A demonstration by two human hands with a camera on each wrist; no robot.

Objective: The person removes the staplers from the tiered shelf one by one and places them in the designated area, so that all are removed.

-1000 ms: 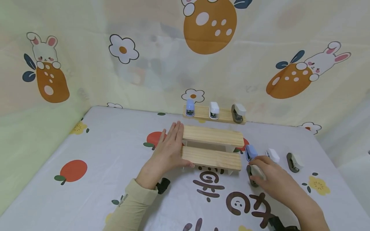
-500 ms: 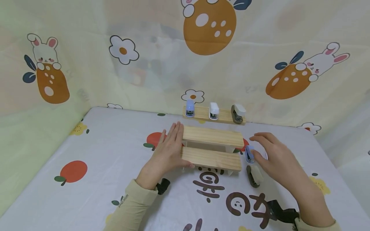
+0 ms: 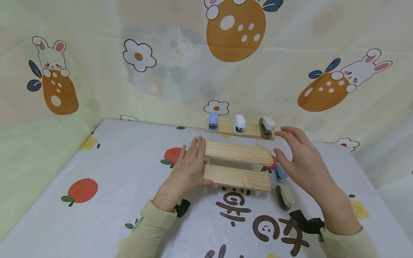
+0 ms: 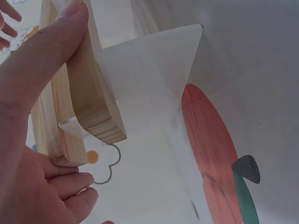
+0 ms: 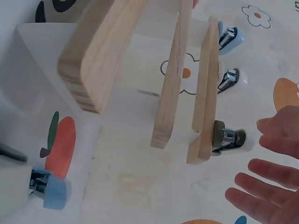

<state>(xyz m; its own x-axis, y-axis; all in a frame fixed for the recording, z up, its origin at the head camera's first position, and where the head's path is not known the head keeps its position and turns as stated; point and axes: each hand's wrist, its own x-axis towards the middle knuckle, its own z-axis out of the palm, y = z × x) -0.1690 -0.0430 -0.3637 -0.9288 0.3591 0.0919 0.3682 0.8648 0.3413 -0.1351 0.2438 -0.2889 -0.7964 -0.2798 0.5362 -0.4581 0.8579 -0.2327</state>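
Observation:
A tiered wooden shelf stand (image 3: 238,152) on clear panels stands mid-table. My left hand (image 3: 188,165) rests against its left end, fingers straight, thumb (image 4: 53,49) touching the front board. On the rear board sit a blue stapler (image 3: 213,121), a white stapler (image 3: 240,124) and a dark grey stapler with a white top (image 3: 267,128). My right hand (image 3: 300,161) hovers right of the stand, fingers spread and empty, close to the grey stapler but apart from it. Below it on the table lie another blue stapler (image 3: 280,172) and a grey stapler (image 3: 285,197).
The patterned tablecloth (image 3: 96,222) bears printed fruit, flowers and lettering. A printed curtain (image 3: 174,86) rises directly behind the rear board. My right hand and forearm cover part of the table's right side, where more staplers showed earlier.
My right hand has let go of the grey stapler on the table, lifted off, and moved away toward the rear board. My left hand has stayed in place.

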